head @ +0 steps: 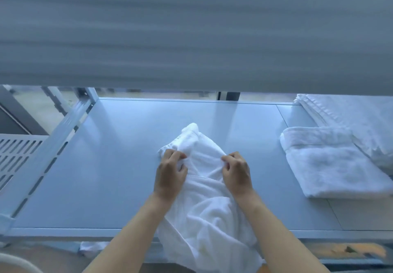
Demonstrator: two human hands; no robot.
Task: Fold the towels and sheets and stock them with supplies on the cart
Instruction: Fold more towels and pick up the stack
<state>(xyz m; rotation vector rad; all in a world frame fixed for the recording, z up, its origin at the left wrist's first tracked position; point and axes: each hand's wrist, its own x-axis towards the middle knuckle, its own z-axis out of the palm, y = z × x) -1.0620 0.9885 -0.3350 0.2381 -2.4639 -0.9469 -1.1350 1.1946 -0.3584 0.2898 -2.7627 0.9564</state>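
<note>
Head view, looking down: both hands work at the centre of the shelf, set a little apart. The left hand (170, 172) has its fingers curled into a bunch of cloth; the right hand (236, 171) pinches a fold of the same cloth between thumb and fingers. Between them lies one crumpled white terry towel (204, 204), its far end heaped on the flat pale-blue metal shelf (119, 166) and its near part trailing over the front edge toward the person. Judgement: this two-point hold serves to find an edge and draw the cloth out flat before folding; the towel is not yet folded.

To the right, on the same shelf and well apart from the hands, rests one folded white towel (331, 166), placed aside as finished work. Behind it, partly overlapping it at the frame edge, sits one stack of folded white linen (350, 119); its layers are too blurred to count.

Count: two hands, one unfolded towel, one folded towel, one linen stack. At left, one white perforated panel (17, 155) adjoins the slotted frame.
</note>
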